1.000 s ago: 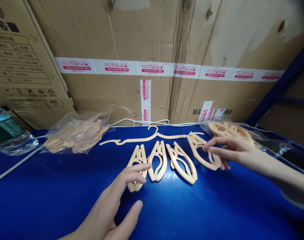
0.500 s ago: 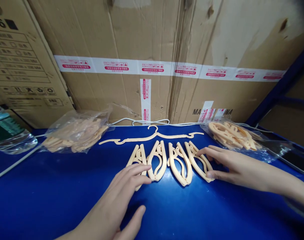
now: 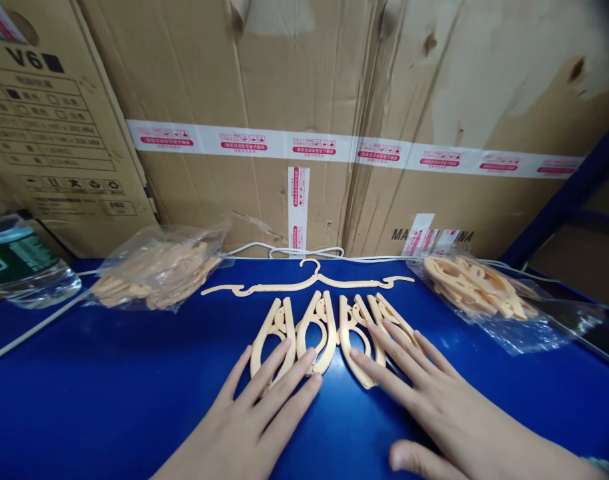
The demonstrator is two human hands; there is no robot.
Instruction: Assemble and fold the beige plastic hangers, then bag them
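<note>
Several folded peach plastic hangers (image 3: 329, 327) lie side by side on the blue table (image 3: 109, 387). My left hand (image 3: 257, 417) lies flat and open, its fingertips on the lower ends of the two left hangers. My right hand (image 3: 434, 407) is flat and open too, fingers spread over the lower ends of the two right hangers. One unfolded peach hanger (image 3: 307, 283) lies flat just behind the row.
A clear bag of peach hangers (image 3: 157, 273) sits at the back left, another bag of hangers (image 3: 477, 287) at the back right. A water bottle (image 3: 19, 263) lies at far left. Cardboard boxes (image 3: 334, 100) wall the back. A white cable (image 3: 34, 327) runs along the table's rear.
My right hand slid the rightmost hanger left into the row, then came down flat on the right hangers. My left hand spread flat over the left ones.
</note>
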